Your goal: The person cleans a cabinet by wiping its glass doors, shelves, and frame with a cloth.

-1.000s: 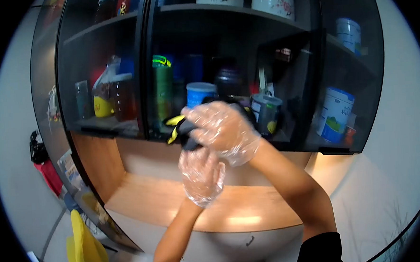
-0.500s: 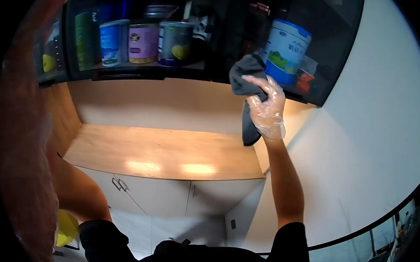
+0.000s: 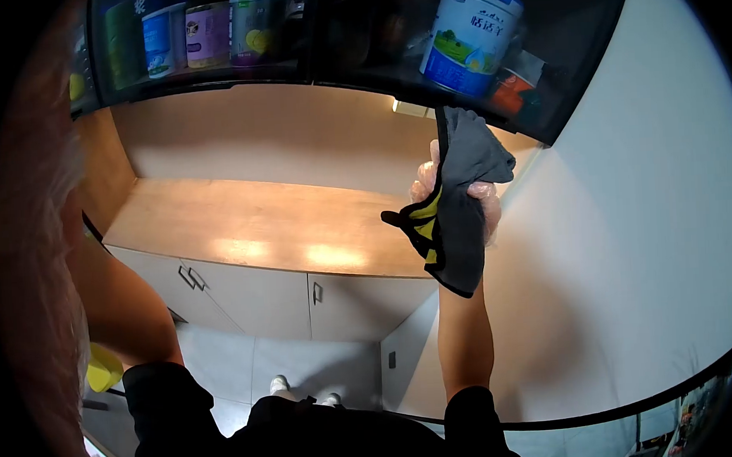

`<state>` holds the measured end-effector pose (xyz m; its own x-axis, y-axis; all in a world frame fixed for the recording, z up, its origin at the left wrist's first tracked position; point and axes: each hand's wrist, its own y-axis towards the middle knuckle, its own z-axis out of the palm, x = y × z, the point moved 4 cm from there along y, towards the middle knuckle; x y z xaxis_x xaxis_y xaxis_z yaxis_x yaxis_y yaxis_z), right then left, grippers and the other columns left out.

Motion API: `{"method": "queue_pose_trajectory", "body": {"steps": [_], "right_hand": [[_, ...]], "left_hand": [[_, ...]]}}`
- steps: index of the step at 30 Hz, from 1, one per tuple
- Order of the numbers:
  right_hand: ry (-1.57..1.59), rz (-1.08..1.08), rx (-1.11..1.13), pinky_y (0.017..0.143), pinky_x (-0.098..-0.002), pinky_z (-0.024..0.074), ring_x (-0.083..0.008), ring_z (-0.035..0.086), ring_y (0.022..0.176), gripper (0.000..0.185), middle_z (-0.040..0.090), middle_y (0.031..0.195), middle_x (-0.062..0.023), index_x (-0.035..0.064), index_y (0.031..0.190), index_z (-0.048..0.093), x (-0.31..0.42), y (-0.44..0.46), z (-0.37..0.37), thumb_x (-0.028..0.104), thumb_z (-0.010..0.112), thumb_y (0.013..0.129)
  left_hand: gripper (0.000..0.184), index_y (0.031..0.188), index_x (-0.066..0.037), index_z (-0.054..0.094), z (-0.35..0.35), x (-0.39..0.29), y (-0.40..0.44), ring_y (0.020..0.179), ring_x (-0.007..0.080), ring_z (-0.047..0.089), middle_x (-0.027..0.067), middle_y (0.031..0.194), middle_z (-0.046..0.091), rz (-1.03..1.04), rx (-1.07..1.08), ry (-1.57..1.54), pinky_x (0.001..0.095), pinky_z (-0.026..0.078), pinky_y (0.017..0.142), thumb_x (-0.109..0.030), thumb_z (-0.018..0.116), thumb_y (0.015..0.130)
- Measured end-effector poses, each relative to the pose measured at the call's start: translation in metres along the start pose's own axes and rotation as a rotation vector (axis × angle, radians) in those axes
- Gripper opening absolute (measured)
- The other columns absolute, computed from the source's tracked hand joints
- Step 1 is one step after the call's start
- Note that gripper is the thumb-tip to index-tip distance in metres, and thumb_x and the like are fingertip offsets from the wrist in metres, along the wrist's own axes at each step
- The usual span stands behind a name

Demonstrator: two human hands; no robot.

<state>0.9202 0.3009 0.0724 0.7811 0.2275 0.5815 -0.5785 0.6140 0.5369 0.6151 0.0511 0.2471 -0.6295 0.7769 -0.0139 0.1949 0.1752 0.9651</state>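
My right hand (image 3: 487,210), in a clear plastic glove, grips a grey cleaning cloth (image 3: 468,153) with black edging and a yellow patch. The cloth drapes over most of the hand, just below the dark glass-fronted wall cabinet (image 3: 534,124). Behind the glass, nearest the cloth, stands a blue and white tin (image 3: 473,37). My left hand (image 3: 40,245), also in clear plastic, looms blurred and very close to the camera along the left edge. Its fingers cannot be made out, nor whether it holds anything.
Several more containers, among them a purple canister (image 3: 207,36), stand behind the glass at left. Below runs a wooden countertop (image 3: 258,213) over white cupboards (image 3: 253,292) with handles. A white wall (image 3: 622,215) borders the right side. Something yellow (image 3: 103,368) is at lower left.
My right hand has come down from the cabinet front and turned, so the cloth now covers it and shows its yellow side. The view has shifted, with the cabinet higher in frame.
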Motion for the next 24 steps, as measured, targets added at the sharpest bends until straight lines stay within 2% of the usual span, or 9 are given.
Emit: {"method": "queue_pose_trajectory", "body": {"steps": [4,9,12,13,15,18,20,23,24], "right_hand": [[-0.166,-0.029,0.049,0.088,-0.0329,0.0416,-0.0212,0.047,0.088,0.078,0.051,0.095,-0.0075,-0.0004,0.151,0.043,-0.004,0.002,0.009,0.036,0.062,0.085],[-0.084,0.041,0.094,0.1,-0.034,0.0456,-0.0235,0.06,0.105,0.071,0.064,0.114,-0.0129,-0.0036,0.148,0.047,-0.01,0.001,0.012,0.027,0.068,0.087],[-0.303,-0.071,-0.433,0.113,-0.038,0.0435,-0.0268,0.061,0.121,0.066,0.064,0.131,-0.0169,-0.0037,0.146,0.05,-0.026,-0.016,0.015,0.021,0.07,0.088],[-0.334,-0.147,-0.417,0.119,-0.0398,0.0387,-0.0288,0.058,0.131,0.057,0.06,0.141,-0.0198,-0.0022,0.142,0.055,-0.03,-0.014,0.036,0.015,0.069,0.09],[-0.399,0.045,-0.129,0.117,-0.0382,0.0407,-0.0254,0.06,0.128,0.052,0.063,0.14,-0.015,-0.0015,0.139,0.058,-0.031,-0.015,0.033,0.009,0.071,0.09],[-0.86,0.13,0.235,0.118,-0.0393,0.0387,-0.0245,0.054,0.135,0.05,0.05,0.151,-0.0138,-0.0026,0.143,0.054,-0.033,-0.008,0.055,0.003,0.067,0.095],[-1.083,0.072,0.282,0.119,-0.0392,0.0377,-0.024,0.052,0.137,0.052,0.048,0.151,-0.0136,-0.0031,0.146,0.05,-0.035,-0.009,0.064,0.001,0.066,0.097],[-1.165,0.338,0.237,0.122,-0.0438,0.0328,-0.0312,0.044,0.149,0.054,0.032,0.168,-0.019,-0.0023,0.145,0.05,-0.037,-0.008,0.061,-0.005,0.067,0.095],[-1.252,0.267,0.26,0.121,-0.0425,0.0345,-0.0295,0.046,0.147,0.053,0.037,0.164,-0.0178,-0.0025,0.146,0.05,-0.035,-0.007,0.054,-0.003,0.067,0.096]], "left_hand": [[0.067,0.148,-0.011,0.048,0.008,-0.003,0.0,0.132,0.0324,0.058,0.0196,0.138,0.06,-0.008,-0.006,-0.013,0.0485,0.049,0.112,-0.029,0.077,0.091],[0.071,0.149,-0.012,0.046,0.034,-0.001,-0.014,0.135,0.0325,0.056,0.0193,0.139,0.059,-0.044,-0.117,-0.136,0.0486,0.048,0.114,-0.027,0.08,0.089],[0.074,0.151,-0.013,0.045,0.075,0.012,-0.04,0.136,0.0326,0.056,0.0192,0.14,0.058,-0.203,-0.156,-0.309,0.0486,0.047,0.115,-0.026,0.081,0.088],[0.075,0.151,-0.013,0.044,0.095,0.018,-0.052,0.137,0.0326,0.055,0.0191,0.141,0.058,-0.297,-0.126,-0.38,0.0486,0.046,0.115,-0.026,0.082,0.087],[0.077,0.152,-0.013,0.043,0.144,0.036,-0.085,0.138,0.0327,0.055,0.019,0.141,0.057,-0.513,-0.026,-0.521,0.0486,0.046,0.116,-0.025,0.083,0.086],[0.123,0.164,-0.015,0.019,0.209,0.07,-0.154,0.137,0.0299,0.056,0.0184,0.143,0.058,-0.803,-0.002,-0.917,0.0451,0.046,0.116,-0.017,0.099,0.071],[0.131,0.164,-0.009,0.02,0.234,0.093,-0.194,0.134,0.0303,0.06,0.0161,0.145,0.061,-0.924,0.066,-0.97,0.0408,0.049,0.117,-0.024,0.102,0.064],[0.118,0.157,-0.001,0.039,0.235,0.093,-0.202,0.131,0.0271,0.062,0.013,0.142,0.064,-1.076,0.254,-1.115,0.0406,0.049,0.115,-0.027,0.104,0.061],[0.115,0.154,0.001,0.044,0.234,0.093,-0.205,0.131,0.0266,0.062,0.0123,0.141,0.064,-1.128,0.304,-1.131,0.0405,0.049,0.115,-0.028,0.104,0.061]]}}
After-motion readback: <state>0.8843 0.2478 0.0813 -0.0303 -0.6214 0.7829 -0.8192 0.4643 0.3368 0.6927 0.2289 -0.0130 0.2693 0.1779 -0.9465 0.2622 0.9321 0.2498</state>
